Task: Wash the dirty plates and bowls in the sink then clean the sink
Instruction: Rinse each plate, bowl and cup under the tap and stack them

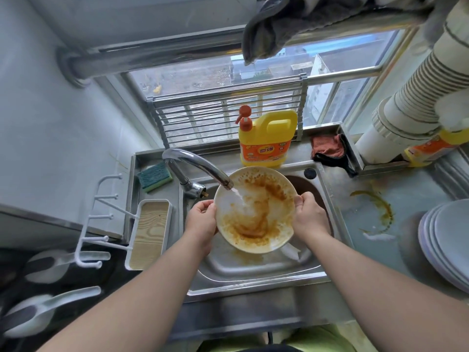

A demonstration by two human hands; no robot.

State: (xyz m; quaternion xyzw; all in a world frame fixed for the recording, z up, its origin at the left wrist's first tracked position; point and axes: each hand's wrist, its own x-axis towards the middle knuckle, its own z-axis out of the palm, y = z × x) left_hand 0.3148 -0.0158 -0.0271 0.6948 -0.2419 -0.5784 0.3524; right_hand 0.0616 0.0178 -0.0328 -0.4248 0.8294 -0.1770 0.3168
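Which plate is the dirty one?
The plate both hands hold under the tap, smeared with brown sauce. The stacked plates on the right look clean.

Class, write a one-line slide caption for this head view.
Both hands, left and right, hold a sauce-stained plate under the running tap.

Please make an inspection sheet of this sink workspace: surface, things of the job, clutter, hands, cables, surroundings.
Surface: steel counter right of the sink carries a curved brown sauce smear.
Job's things: dirty plate held tilted over the sink under the running faucet, brown sauce across its face; sponge and yellow dish soap jug on the back ledge; stack of pale plates on the counter at right.
Clutter: orange rag in the back corner; white rack tray left of the sink.
Hands: left hand and right hand grip opposite plate rims.
Cables: nothing seen.
Surroundings: window behind; grey towel hangs above.
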